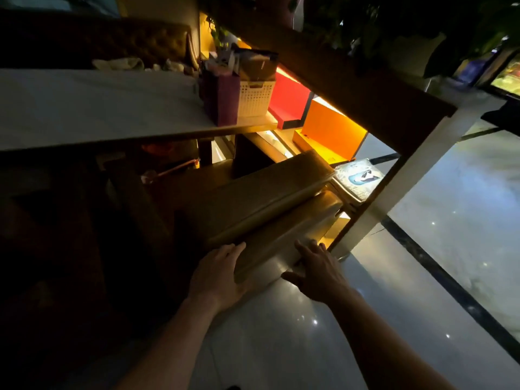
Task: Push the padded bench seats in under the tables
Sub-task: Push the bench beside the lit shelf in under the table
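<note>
A tan padded bench seat [261,198] stands on the glossy floor with its far end under the white table [92,105]. My left hand [219,274] lies flat against the near left corner of the bench, fingers spread along its edge. My right hand [315,268] presses on the near right side of the bench, fingers splayed on the padding. Neither hand wraps around anything. The bench's legs and the space under the table are lost in dark shadow.
A purple bag [222,99] and a white slotted basket [254,97] stand at the table's right end. Red [289,99] and orange [329,130] lit shelf panels line the wall behind. A dark-and-white post [394,190] rises right of the bench. Glossy floor [450,220] stretches to the right.
</note>
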Demonstrator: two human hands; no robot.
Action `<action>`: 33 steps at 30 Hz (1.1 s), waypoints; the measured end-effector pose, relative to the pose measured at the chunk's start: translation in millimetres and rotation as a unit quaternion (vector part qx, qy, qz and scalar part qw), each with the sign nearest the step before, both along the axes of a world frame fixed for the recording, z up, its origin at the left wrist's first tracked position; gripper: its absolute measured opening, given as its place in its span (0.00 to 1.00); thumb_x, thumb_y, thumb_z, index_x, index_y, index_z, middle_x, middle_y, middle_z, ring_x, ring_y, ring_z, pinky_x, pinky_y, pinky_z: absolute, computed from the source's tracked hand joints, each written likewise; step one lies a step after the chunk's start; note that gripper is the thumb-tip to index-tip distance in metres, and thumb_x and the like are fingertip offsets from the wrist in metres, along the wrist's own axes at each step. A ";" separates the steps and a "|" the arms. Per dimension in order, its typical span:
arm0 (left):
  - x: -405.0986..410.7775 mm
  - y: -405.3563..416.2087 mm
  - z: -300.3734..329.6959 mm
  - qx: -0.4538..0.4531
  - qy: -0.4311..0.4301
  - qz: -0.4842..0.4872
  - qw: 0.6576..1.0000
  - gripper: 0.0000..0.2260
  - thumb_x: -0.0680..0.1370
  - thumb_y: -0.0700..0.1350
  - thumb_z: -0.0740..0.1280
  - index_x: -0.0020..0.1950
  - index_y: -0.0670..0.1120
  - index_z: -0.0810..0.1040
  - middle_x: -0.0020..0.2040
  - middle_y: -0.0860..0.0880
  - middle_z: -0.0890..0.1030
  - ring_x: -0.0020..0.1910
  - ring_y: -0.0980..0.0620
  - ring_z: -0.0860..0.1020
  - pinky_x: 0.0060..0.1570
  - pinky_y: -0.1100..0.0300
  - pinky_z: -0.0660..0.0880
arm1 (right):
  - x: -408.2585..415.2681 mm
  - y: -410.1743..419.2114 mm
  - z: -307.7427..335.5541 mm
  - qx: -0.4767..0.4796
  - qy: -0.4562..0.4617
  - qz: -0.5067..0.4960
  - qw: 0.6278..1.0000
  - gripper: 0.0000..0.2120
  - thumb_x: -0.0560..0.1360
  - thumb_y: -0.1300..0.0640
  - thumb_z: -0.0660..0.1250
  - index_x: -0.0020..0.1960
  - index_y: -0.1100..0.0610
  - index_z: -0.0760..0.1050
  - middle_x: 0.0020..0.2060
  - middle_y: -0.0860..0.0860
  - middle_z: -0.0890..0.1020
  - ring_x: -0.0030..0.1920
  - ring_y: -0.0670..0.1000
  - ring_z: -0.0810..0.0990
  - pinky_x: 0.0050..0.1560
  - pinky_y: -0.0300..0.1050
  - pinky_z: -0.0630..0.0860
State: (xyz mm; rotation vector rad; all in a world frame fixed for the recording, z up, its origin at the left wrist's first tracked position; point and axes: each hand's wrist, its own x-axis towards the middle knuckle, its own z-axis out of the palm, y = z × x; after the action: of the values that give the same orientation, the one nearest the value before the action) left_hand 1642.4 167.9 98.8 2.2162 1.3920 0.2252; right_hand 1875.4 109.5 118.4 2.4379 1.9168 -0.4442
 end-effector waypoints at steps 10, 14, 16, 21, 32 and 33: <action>101.0 64.0 -47.2 -0.045 0.035 0.054 0.997 0.40 0.72 0.66 0.68 0.78 0.59 0.54 0.75 0.54 0.63 0.73 0.51 0.62 0.70 0.52 0.64 | 117.6 93.1 -34.8 -0.061 0.011 0.026 0.998 0.44 0.72 0.31 0.65 0.80 0.46 0.50 0.78 0.57 0.59 0.75 0.61 0.60 0.72 0.61 0.67; 123.4 76.2 -68.4 -0.056 0.063 0.100 0.991 0.39 0.72 0.67 0.67 0.78 0.58 0.54 0.74 0.54 0.64 0.72 0.51 0.63 0.68 0.50 0.66 | 159.9 134.8 -59.6 -0.068 -0.005 0.066 0.995 0.45 0.72 0.32 0.66 0.80 0.46 0.51 0.78 0.57 0.59 0.77 0.61 0.57 0.73 0.60 0.65; 133.5 78.8 -77.2 -0.062 0.076 0.133 0.986 0.39 0.72 0.67 0.67 0.78 0.59 0.55 0.74 0.55 0.63 0.72 0.51 0.63 0.68 0.50 0.65 | 178.8 158.3 -69.0 -0.068 -0.012 0.089 0.994 0.45 0.72 0.33 0.67 0.80 0.47 0.51 0.79 0.57 0.56 0.78 0.61 0.53 0.75 0.60 0.62; 159.6 80.4 -101.4 -0.061 0.131 0.227 0.963 0.38 0.72 0.67 0.67 0.77 0.59 0.56 0.74 0.55 0.63 0.72 0.51 0.62 0.69 0.51 0.64 | 221.1 211.1 -101.3 -0.060 -0.016 0.171 0.983 0.51 0.69 0.32 0.69 0.80 0.44 0.45 0.80 0.57 0.49 0.79 0.62 0.46 0.76 0.63 0.54; 157.8 80.7 -121.4 -0.048 0.175 0.295 0.938 0.40 0.70 0.68 0.68 0.77 0.60 0.57 0.74 0.56 0.60 0.71 0.49 0.60 0.65 0.46 0.67 | 239.7 230.6 -161.0 -0.007 0.000 0.230 0.973 0.59 0.62 0.26 0.70 0.81 0.45 0.42 0.80 0.59 0.47 0.79 0.65 0.43 0.74 0.72 0.51; 156.8 80.6 -122.4 -0.048 0.171 0.295 0.939 0.39 0.70 0.67 0.69 0.77 0.60 0.58 0.74 0.57 0.60 0.71 0.49 0.60 0.63 0.45 0.69 | 239.9 229.2 -162.1 -0.002 -0.006 0.231 0.973 0.58 0.62 0.26 0.69 0.81 0.46 0.44 0.80 0.60 0.49 0.79 0.65 0.44 0.74 0.72 0.53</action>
State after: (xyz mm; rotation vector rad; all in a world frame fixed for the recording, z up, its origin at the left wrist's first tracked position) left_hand 1799.2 248.5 -23.6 1.7564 2.1913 -0.0329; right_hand 2115.3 338.7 -43.7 1.8867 2.3698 -0.4077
